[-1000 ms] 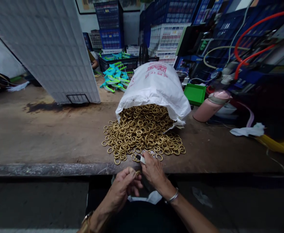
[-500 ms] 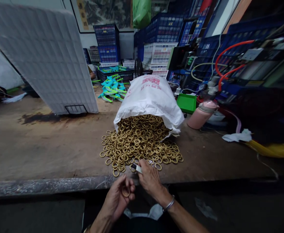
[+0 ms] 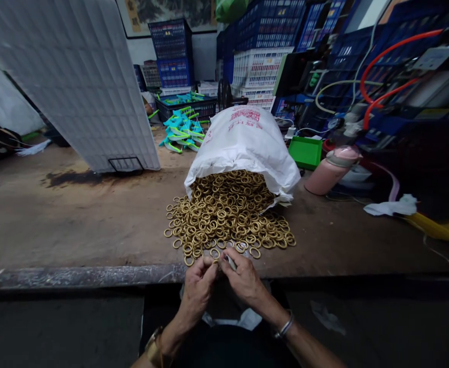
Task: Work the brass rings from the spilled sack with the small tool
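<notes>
- Sack (image 3: 247, 135) lies on its side on the tabletop (image 3: 94, 220), mouth toward the person; probably laid so the contents spill within easy reach.
- Gold rings (image 3: 224, 214) fill the mouth and fan out in a loose heap before it, a few stragglers near the tabletop's front edge.
- Hands are close together in front of the sack, beyond the heap's near fringe. Whether the fingertips touch, cannot tell.
- Left hand (image 3: 197, 289): thumb and forefinger pinched, seemingly on a ring (image 3: 215, 262); only a gold sliver shows. The tip grip likely leaves most of the rim exposed.
- Right hand (image 3: 243, 276): fingers closed around a small pale tool (image 3: 231, 262), mostly covered. Held short, perhaps for fine control; its kind cannot be told.
- Left of the sack, a padded panel (image 3: 74, 87) stands upright on a wire foot, perhaps as a screen.
- Right of the sack: green tray (image 3: 305, 152), then a tilted pink bottle (image 3: 330, 171); no brand legible on it.
- Writing: red characters and a code-like block printed on the sack's upper side, too blurred to read. Behind the sack, blue crates (image 3: 174, 74) are stacked, likely to save room; a small yellowish mark there, unreadable.
</notes>
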`<state>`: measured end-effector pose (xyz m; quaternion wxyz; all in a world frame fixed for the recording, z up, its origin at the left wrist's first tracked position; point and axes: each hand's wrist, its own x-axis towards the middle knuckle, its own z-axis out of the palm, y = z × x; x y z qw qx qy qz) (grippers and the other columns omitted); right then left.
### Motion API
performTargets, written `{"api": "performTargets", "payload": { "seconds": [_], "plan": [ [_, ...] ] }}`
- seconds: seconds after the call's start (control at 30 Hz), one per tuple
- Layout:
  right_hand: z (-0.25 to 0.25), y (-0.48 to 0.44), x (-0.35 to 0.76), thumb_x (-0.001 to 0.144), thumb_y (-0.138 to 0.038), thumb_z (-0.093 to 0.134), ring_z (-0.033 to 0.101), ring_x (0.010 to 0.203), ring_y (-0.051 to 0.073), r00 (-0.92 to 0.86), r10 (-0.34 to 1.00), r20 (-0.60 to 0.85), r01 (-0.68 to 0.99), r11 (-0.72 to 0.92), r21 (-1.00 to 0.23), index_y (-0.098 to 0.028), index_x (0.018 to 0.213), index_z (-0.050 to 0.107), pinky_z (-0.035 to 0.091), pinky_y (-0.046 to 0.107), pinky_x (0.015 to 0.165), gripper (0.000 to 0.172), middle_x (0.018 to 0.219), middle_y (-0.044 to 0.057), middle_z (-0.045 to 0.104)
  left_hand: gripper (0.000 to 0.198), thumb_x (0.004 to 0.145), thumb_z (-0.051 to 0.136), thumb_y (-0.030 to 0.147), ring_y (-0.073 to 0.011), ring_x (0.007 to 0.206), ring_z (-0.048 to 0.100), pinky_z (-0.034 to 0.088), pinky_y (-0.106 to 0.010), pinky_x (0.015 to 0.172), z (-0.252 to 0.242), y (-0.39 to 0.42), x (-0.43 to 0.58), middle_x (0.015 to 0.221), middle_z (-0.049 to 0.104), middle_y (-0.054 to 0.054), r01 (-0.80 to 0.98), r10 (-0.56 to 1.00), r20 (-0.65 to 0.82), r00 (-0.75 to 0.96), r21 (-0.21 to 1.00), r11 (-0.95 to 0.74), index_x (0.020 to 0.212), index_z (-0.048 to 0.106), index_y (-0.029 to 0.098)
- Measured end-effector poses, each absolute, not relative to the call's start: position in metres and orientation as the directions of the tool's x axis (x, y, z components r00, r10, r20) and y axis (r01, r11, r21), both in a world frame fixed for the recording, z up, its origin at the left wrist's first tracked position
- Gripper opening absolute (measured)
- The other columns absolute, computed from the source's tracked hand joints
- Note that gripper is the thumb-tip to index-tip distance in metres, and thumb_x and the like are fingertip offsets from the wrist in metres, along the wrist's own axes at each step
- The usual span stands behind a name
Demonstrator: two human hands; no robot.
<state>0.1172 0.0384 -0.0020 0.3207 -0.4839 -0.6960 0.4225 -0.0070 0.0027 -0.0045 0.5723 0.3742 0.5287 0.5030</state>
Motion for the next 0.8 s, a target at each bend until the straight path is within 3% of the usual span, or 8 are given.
{"api": "performTargets", "payload": {
  "seconds": [0.13, 0.23, 0.33, 0.53, 0.7, 0.8],
  "plan": [
    [-0.01, 0.038, 0.116, 0.082, -0.041, 0.04, 0.042, 0.053, 0.009, -0.341, 0.926, -0.165, 0.266, -0.073, -0.961, -0.018, 0.066, 0.048, 0.033, 0.02, 0.05, 0.03, 0.055, -0.004, 0.047, 0.018, 0.077, 0.053, 0.028, -0.0114, 0.062, 0.05, 0.038, -0.022, 0.064, -0.004, 0.002, -0.007, 0.063, 0.056, 0.001, -0.006, 0.995, -0.053, -0.078, 0.999, 0.053, 0.066, 0.059, 0.015],
    [-0.015, 0.039, 0.116, 0.081, -0.043, 0.04, 0.035, 0.045, 0.007, -0.334, 0.907, -0.257, 0.175, -0.208, -0.962, -0.018, 0.065, 0.046, 0.029, 0.02, 0.045, 0.031, 0.051, -0.006, 0.042, 0.018, 0.077, 0.053, 0.026, -0.0122, 0.064, 0.05, 0.038, -0.022, 0.063, -0.003, 0.001, -0.007, 0.063, 0.056, 0.0, 0.047, 0.999, -0.029, -0.037, 0.998, 0.031, 0.064, 0.06, 0.015],
    [-0.013, 0.042, 0.116, 0.077, -0.038, 0.046, 0.036, 0.05, 0.008, -0.3, 0.93, -0.213, 0.173, -0.166, -0.971, -0.018, 0.063, 0.045, 0.031, 0.02, 0.048, 0.024, 0.054, -0.006, 0.042, 0.018, 0.075, 0.055, 0.03, -0.0099, 0.056, 0.045, 0.035, -0.02, 0.055, -0.001, -0.001, -0.006, 0.06, 0.052, 0.002, -0.005, 0.993, -0.119, -0.005, 0.993, 0.119, 0.067, 0.06, 0.015],
    [-0.001, 0.043, 0.114, 0.076, -0.034, 0.044, 0.039, 0.056, 0.01, -0.255, 0.957, -0.136, 0.33, -0.046, -0.943, -0.018, 0.061, 0.046, 0.032, 0.022, 0.055, 0.022, 0.057, -0.005, 0.043, 0.029, 0.077, 0.051, 0.043, -0.0042, 0.039, 0.028, 0.021, -0.017, 0.039, -0.007, -0.005, -0.008, 0.05, 0.038, 0.007, -0.188, 0.953, -0.28, 0.119, 0.936, 0.298, 0.066, 0.049, 0.017],
    [-0.005, 0.041, 0.115, 0.08, -0.034, 0.038, 0.041, 0.055, 0.01, -0.284, 0.954, -0.095, 0.329, 0.004, -0.944, -0.018, 0.063, 0.047, 0.033, 0.021, 0.054, 0.026, 0.057, -0.004, 0.045, 0.027, 0.075, 0.055, 0.043, -0.0026, 0.039, 0.029, 0.022, -0.016, 0.038, -0.01, -0.008, -0.007, 0.057, 0.044, 0.006, -0.335, 0.924, -0.359, 0.133, 0.861, 0.383, 0.073, 0.048, 0.017],
    [-0.012, 0.04, 0.118, 0.082, -0.029, 0.036, 0.041, 0.053, 0.01, -0.257, 0.965, -0.044, 0.447, 0.079, -0.891, -0.019, 0.063, 0.046, 0.032, 0.02, 0.052, 0.024, 0.055, -0.004, 0.045, 0.027, 0.074, 0.056, 0.043, -0.0026, 0.039, 0.03, 0.022, -0.015, 0.038, -0.009, -0.009, -0.006, 0.057, 0.045, 0.006, -0.385, 0.92, -0.371, 0.124, 0.837, 0.39, 0.072, 0.047, 0.017]
  ]
}}
